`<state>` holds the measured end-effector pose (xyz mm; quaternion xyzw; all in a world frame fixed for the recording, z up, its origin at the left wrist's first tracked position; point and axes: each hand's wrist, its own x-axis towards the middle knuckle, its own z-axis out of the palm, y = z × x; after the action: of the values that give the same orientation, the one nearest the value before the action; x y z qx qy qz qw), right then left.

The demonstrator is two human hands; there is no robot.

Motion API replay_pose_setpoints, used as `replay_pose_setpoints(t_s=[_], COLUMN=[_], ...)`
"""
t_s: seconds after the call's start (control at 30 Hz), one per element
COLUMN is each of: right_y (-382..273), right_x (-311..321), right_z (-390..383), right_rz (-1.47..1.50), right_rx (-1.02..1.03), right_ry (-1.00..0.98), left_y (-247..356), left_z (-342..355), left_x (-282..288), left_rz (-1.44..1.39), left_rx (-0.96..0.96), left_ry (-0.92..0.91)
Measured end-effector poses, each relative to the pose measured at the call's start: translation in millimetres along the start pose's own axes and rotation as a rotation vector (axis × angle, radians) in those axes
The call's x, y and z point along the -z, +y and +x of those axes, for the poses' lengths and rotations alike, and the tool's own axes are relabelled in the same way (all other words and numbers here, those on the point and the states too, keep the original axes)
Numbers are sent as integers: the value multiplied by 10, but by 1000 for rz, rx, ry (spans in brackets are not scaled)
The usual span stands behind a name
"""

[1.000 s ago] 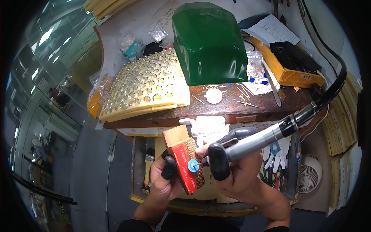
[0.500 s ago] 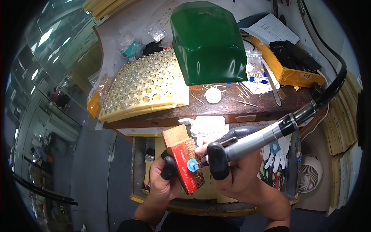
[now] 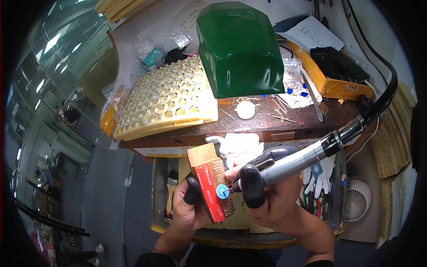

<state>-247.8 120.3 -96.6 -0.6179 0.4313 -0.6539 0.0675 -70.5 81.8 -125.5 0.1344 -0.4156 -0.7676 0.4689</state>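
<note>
My left hand [image 3: 187, 204], a black cot on its thumb, is closed on a wooden block [image 3: 200, 155] with a red taped side and a densely dimpled face. My right hand [image 3: 275, 204], with black finger cots, grips a silver rotary handpiece [image 3: 293, 164] on a black flexible shaft. Its small blue disc [image 3: 223, 191] is at the block, between the red strip and dimpled face; whether it touches is hard to tell. A white glove [image 3: 240, 144] lies just behind the block, partly hidden by it and my right hand.
A cream tray of small glassy pieces [image 3: 160, 98], green cover [image 3: 240, 49], white round item [image 3: 245, 109], metal tools and orange box [image 3: 333, 89] occupy the bench. Below are an open drawer [image 3: 158, 200] and fan [image 3: 356, 198]. Glass partition left, with people beyond.
The block and blue disc have shifted very slightly in my hands, which otherwise stay in place. Someone's pink clothing and feet have come into view at the lower left, beyond the glass.
</note>
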Motion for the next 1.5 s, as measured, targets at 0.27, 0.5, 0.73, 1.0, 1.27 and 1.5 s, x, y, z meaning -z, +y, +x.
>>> replay_pose_setpoints(t_s=[0.27, 0.5, 0.73, 1.0, 1.27, 1.5], right_y=[-36, -32, -37, -27, -29, -21], right_x=[8, -12, -11, -2, 21, 3], right_z=[-2, -8, -2, -17, 0, -29], right_rz=[26, 26, 37, 43, 24, 29], right_rx=[-70, -84, -82, -80, -63, -119], right_ry=[-18, -14, -13, -28, -20, -25], left_y=[3, 3, 11, -7, 9, 17], left_z=[-3, -8, -4, -11, -7, -2], left_x=[-3, -6, -18, 23, 12, 3], left_rz=[-13, 15, 29, 20, 6, -6], left_rx=[-1, -4, -5, -2, -3, 13], left_ry=[-1, 9, 7, 19, -4, -21])
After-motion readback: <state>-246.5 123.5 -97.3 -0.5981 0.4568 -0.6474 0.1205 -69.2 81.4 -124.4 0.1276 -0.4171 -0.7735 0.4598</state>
